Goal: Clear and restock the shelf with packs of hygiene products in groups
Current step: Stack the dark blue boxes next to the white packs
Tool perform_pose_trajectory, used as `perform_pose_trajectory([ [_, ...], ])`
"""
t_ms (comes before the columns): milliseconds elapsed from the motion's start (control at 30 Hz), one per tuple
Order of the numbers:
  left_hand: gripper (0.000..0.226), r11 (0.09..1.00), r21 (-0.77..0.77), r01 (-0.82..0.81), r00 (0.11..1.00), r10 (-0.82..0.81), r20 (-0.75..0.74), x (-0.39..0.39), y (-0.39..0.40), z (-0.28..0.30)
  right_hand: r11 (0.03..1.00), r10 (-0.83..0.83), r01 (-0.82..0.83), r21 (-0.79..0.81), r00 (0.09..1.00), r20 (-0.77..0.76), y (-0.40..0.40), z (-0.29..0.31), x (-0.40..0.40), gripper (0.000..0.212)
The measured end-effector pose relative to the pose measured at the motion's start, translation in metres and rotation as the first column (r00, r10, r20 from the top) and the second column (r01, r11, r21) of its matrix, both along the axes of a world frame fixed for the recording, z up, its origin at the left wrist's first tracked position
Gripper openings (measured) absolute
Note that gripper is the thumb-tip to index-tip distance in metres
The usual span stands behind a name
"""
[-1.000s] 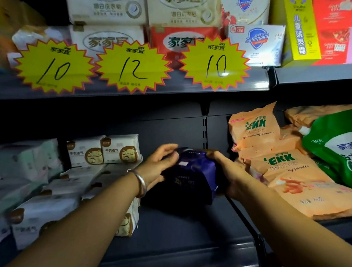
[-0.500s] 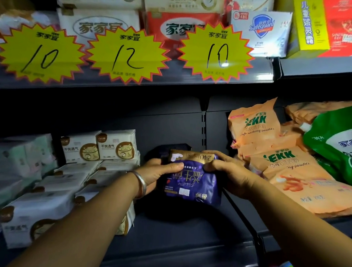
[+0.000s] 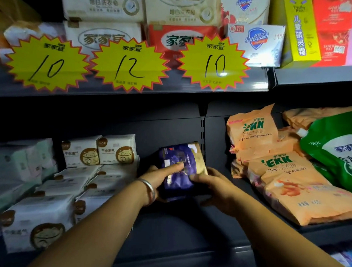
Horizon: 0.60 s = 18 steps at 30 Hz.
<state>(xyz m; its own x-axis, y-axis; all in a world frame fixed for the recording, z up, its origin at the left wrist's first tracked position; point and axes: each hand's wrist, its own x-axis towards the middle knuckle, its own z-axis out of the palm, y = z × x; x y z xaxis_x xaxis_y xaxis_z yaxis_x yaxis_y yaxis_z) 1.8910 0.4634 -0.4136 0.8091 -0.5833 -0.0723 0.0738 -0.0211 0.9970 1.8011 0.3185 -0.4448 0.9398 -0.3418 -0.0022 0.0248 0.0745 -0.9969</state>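
From the head camera, white cat-printed packs (image 3: 98, 153) are stacked just left of the left hand (image 3: 159, 178), and two orange EKK bags (image 3: 292, 183) plus one green bag (image 3: 340, 153) lie right of the right hand (image 3: 215, 186). The dark shelf (image 3: 184, 234) holds them all. Above the hands hang three yellow price stars (image 3: 132, 65). Both hands grip one purple pack (image 3: 179, 169) between them, the left forefinger laid across its face, tilted above the shelf floor
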Motion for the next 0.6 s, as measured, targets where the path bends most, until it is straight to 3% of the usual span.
perform_pose_trajectory([
  [67, 0.066, 0.998, 0.052, -0.044, 0.974, 0.031, 0.224, 0.010, 0.000, 0.002, 0.988, -0.001, 0.003, -0.151, 1.000, 0.009, -0.005, 0.001, -0.002, 0.104],
  [167, 0.108, 0.916, 0.396, -0.060, 0.807, -0.189, 0.559, 0.023, 0.000, 0.006, 0.960, -0.003, 0.029, -0.280, 0.996, 0.094, -0.005, 0.003, -0.001, 0.109],
  [267, 0.114, 0.805, 0.575, -0.146, 0.618, -0.380, 0.688, 0.030, -0.006, 0.006, 0.894, 0.008, 0.024, -0.448, 0.997, 0.071, 0.001, -0.008, 0.013, 0.100],
  [333, 0.115, 0.733, 0.631, -0.253, 0.566, -0.417, 0.711, 0.032, -0.009, -0.003, 0.805, -0.103, 0.091, -0.586, 0.995, 0.014, 0.003, -0.016, 0.021, 0.093],
  [400, 0.122, 0.680, 0.663, -0.313, 0.664, -0.343, 0.665, 0.037, -0.011, -0.016, 0.709, -0.193, 0.137, -0.692, 0.981, -0.003, 0.004, -0.020, 0.026, 0.098],
  [500, 0.126, 0.667, 0.679, -0.306, 0.818, -0.180, 0.546, 0.042, -0.010, -0.026, 0.596, -0.181, 0.149, -0.789, 0.982, 0.049, 0.011, -0.019, 0.032, 0.114],
  [600, 0.111, 0.707, 0.629, -0.323, 0.859, -0.061, 0.509, 0.043, -0.011, -0.027, 0.487, -0.182, 0.152, -0.860, 0.981, 0.070, 0.013, -0.015, 0.042, 0.096],
])
